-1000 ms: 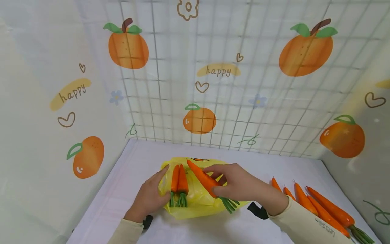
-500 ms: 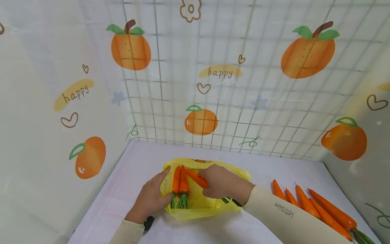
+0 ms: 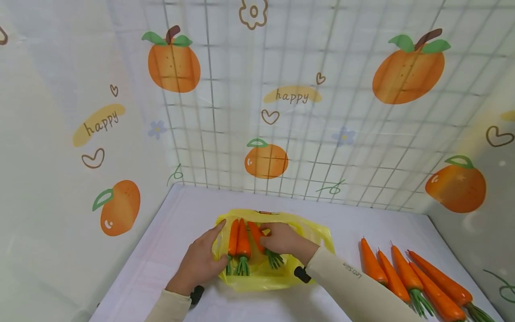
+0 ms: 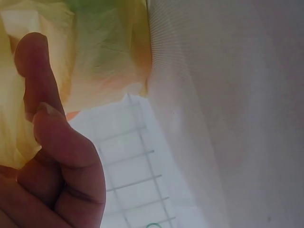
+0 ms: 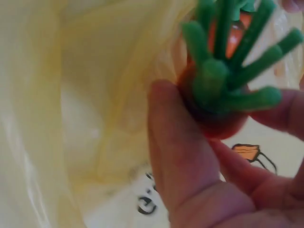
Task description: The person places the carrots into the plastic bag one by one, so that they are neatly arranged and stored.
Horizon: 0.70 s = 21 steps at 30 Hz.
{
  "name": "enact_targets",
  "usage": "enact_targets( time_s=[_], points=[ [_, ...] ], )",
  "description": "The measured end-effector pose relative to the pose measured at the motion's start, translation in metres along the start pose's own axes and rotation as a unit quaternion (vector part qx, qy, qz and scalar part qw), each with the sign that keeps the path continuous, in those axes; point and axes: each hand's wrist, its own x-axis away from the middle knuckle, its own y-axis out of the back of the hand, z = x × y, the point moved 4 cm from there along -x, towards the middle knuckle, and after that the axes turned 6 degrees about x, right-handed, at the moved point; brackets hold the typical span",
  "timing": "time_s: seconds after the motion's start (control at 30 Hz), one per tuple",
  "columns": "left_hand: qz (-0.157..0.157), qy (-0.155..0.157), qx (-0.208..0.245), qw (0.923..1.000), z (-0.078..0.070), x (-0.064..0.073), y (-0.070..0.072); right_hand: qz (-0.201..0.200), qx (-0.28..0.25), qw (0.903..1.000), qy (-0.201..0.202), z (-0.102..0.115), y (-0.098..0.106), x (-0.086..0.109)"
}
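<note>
Our left hand (image 3: 201, 258), spread, likely steadies the bag (image 3: 257, 283) at lower centre. Our right hand (image 3: 283, 239) pinches a carrot (image 3: 255, 234).

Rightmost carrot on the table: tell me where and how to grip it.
I'd probably grip the rightmost carrot across its thick near end, just short of the greens, coming from above and the right: it tapers toward the far tip, and another carrot lies along its left.

A gap separates bag (image 3: 315, 233) and loose carrots (image 3: 405, 267) (right sleeve (image 3: 354, 288) blocking its near end).
</note>
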Motion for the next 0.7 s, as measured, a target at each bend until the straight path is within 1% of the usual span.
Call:
enact_targets(
  time_s=[0.07, 0.1, 0.17, 0.23, 0.27, 0.4, 0.5, 0.6, 0.7],
  points=[
    [0.0, 0.002, 0.001, 1.0, -0.001, 0.0, 0.0, 0.005, -0.064, 0.9975, -0.032, -0.004, -0.005, -0.001],
    [0.0, 0.002, 0.0, 1.0, -0.001, 0.0, 0.0, 0.007, -0.099, 0.9942, -0.043, -0.005, -0.008, -0.001],
    [0.0, 0.004, -0.001, 1.0, -0.002, 0.0, 0.0, 0.005, -0.167, 0.9841, -0.06, -0.007, -0.013, -0.001],
    [-0.001, 0.004, -0.002, 1.0, -0.002, 0.0, 0.0, 0.0, -0.212, 0.9749, -0.066, -0.01, -0.018, -0.002],
    [-0.001, 0.004, -0.003, 1.0, -0.002, 0.0, 0.0, -0.004, -0.225, 0.9717, -0.07, -0.011, -0.02, -0.002],
    [-0.001, 0.008, -0.003, 1.0, -0.002, 0.0, 0.0, -0.018, -0.243, 0.9661, -0.087, -0.017, -0.03, -0.004],
    [0.001, 0.012, -0.003, 0.9999, -0.001, 0.0, 0.0, -0.02, -0.253, 0.9626, -0.095, -0.019, -0.035, -0.005],
    [0.002, 0.014, 0.001, 0.9999, -0.001, -0.001, 0.001, -0.019, -0.261, 0.961, -0.09, -0.021, -0.037, -0.005],
    [0.002, 0.013, 0.003, 0.9999, -0.001, -0.001, 0.0, -0.018, -0.254, 0.9641, -0.074, -0.022, -0.038, -0.004]
  ],
)
